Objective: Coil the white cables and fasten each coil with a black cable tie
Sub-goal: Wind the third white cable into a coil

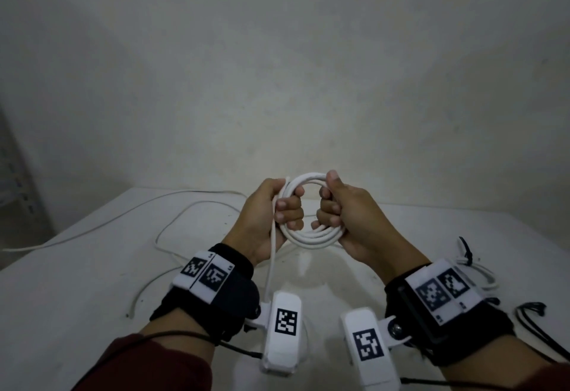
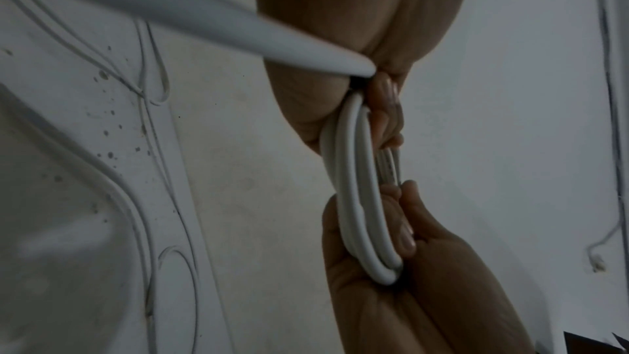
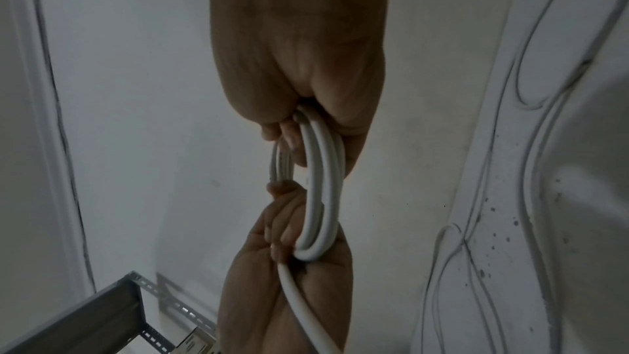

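Note:
A white cable coil (image 1: 311,238) of several loops is held upright above the table between both hands. My left hand (image 1: 287,212) grips the coil's left side, fingers curled through the ring. My right hand (image 1: 330,208) grips the right side, thumb up on top. The cable's loose tail (image 1: 271,267) drops from the left fist toward the table. In the left wrist view the coil (image 2: 354,185) runs edge-on from the left hand (image 2: 340,36) down to the right hand (image 2: 408,279). In the right wrist view the coil (image 3: 323,185) spans the right hand (image 3: 299,50) and left hand (image 3: 289,279). A black cable tie (image 1: 465,250) lies at the right.
More loose white cable (image 1: 185,215) snakes over the left part of the white table (image 1: 92,267). White cable loops (image 1: 484,276) and dark strands (image 1: 530,307) lie at the right edge. A grey metal shelf frame (image 3: 85,314) stands beside the table. A wall stands close behind.

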